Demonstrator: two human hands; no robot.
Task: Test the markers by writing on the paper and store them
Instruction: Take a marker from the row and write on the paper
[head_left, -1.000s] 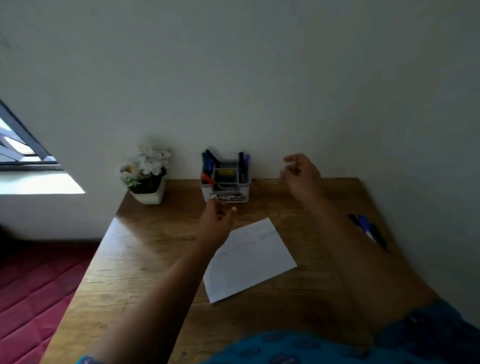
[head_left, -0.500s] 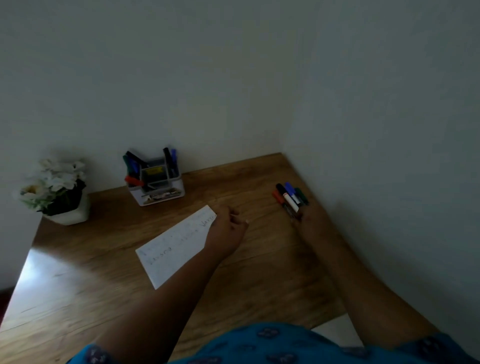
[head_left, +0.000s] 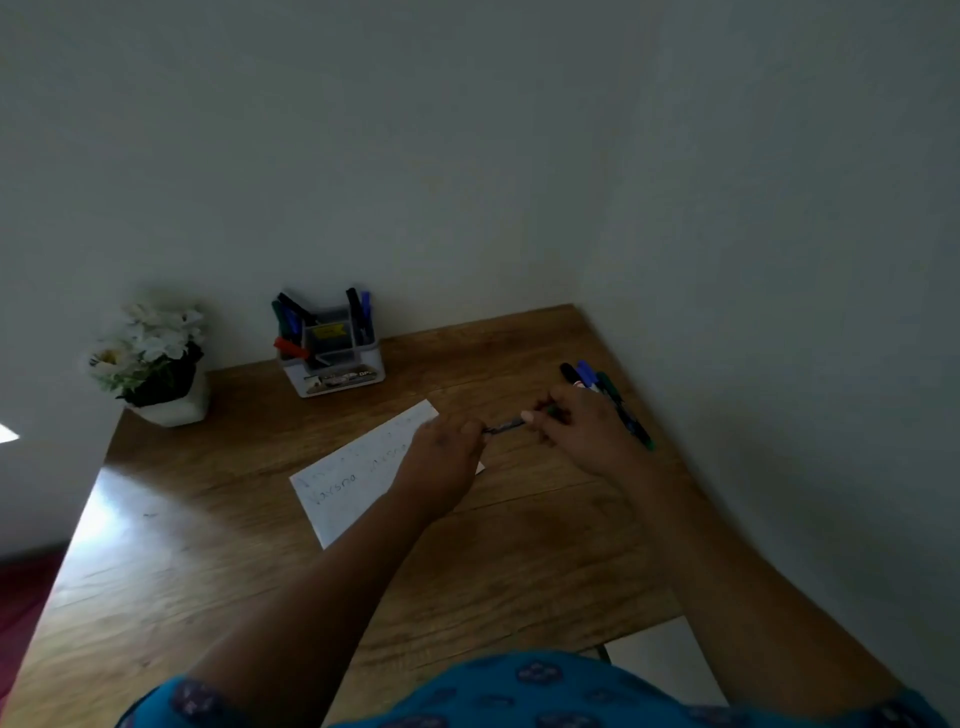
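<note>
Dark marker (head_left: 505, 426) level, lengthwise left-right, each end pinched by left hand (head_left: 441, 457) and right hand (head_left: 582, 431).

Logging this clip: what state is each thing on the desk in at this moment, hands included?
Marker: held level between both hands above the desk, cap state unclear.
Left hand: grips one end.
Right hand: grips the other end.
Paper: flat, already written on.
Loose markers: lying by the wall, capped.
Organizer: upright, holds several markers.
Flower pot: upright.
</note>
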